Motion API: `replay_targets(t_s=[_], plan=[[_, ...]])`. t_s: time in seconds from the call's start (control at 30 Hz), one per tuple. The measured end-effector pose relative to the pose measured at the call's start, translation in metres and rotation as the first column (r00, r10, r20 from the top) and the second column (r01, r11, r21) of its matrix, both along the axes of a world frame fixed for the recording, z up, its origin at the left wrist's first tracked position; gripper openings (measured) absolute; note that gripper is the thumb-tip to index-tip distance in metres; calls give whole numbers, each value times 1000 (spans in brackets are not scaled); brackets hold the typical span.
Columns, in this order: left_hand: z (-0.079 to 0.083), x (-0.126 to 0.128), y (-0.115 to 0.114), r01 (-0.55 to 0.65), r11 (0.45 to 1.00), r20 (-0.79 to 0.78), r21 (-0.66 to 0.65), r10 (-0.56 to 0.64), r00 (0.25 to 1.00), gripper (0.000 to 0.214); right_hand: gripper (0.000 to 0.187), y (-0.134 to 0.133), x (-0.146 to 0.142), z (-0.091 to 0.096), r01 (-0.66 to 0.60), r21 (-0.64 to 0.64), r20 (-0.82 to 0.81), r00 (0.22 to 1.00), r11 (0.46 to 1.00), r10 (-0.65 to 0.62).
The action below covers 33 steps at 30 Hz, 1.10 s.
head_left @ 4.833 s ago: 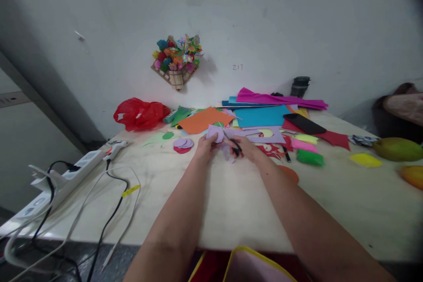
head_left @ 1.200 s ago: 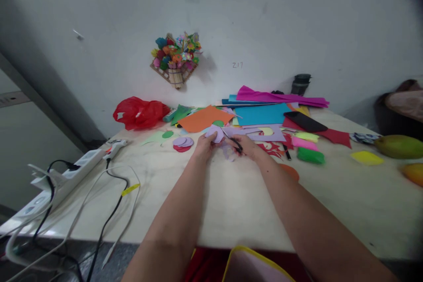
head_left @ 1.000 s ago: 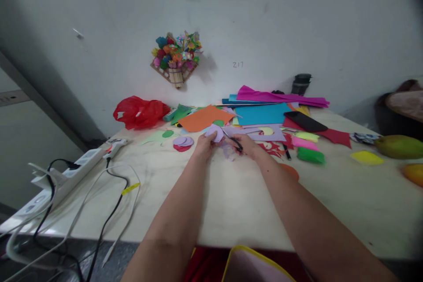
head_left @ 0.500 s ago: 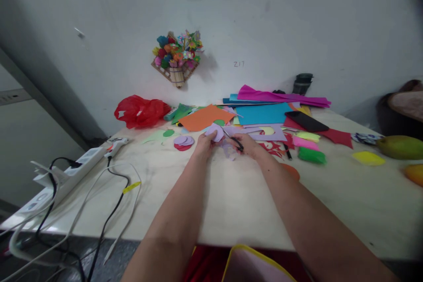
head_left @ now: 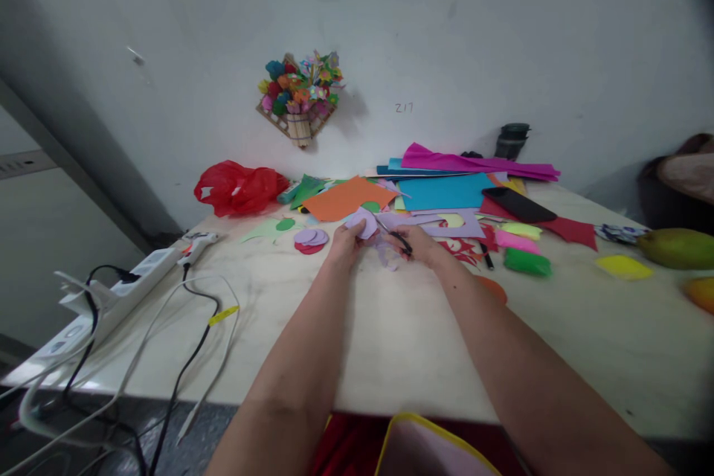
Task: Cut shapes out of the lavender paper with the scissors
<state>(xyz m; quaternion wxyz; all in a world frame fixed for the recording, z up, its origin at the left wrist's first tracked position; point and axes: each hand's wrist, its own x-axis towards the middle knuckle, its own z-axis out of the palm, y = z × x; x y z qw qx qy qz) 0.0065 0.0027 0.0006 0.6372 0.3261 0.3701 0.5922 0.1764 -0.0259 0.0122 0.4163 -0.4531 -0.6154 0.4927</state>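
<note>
My left hand (head_left: 344,245) is closed on a small lilac paper piece (head_left: 363,223), held just above the table. My right hand (head_left: 419,247) grips black-handled scissors (head_left: 393,236), whose blades point up and left into the edge of that lilac piece. Lilac scraps (head_left: 387,259) lie under the two hands. A small stack of cut lilac and red paper circles (head_left: 309,240) rests on the table to the left of my left hand.
Coloured paper sheets (head_left: 443,192), a black phone (head_left: 516,204) and green and pink scraps (head_left: 523,262) crowd the far side. A red plastic bag (head_left: 239,187) lies at the back left. A power strip (head_left: 131,282) with cables sits at the left edge; mangoes (head_left: 674,248) at the right.
The hands stay in place with the scissors at the lilac paper; only small shifts of blades and paper. The view has tilted slightly.
</note>
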Motion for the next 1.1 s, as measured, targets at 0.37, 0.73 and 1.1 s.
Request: replay_targets(t_s=[0.37, 0.73, 1.1], plan=[[0, 1, 2, -45, 999, 44, -12, 45, 998, 24, 45, -1, -1, 2, -7, -19, -12, 1000, 1000, 7], [0, 1, 2, -41, 999, 51, -7, 41, 998, 27, 37, 2, 1, -3, 15, -94, 26, 1000, 995, -12], [-5, 1, 4, 25, 1000, 11, 7, -25, 1000, 20, 30, -2, 1, -1, 22, -145, -18, 1000, 989, -25]])
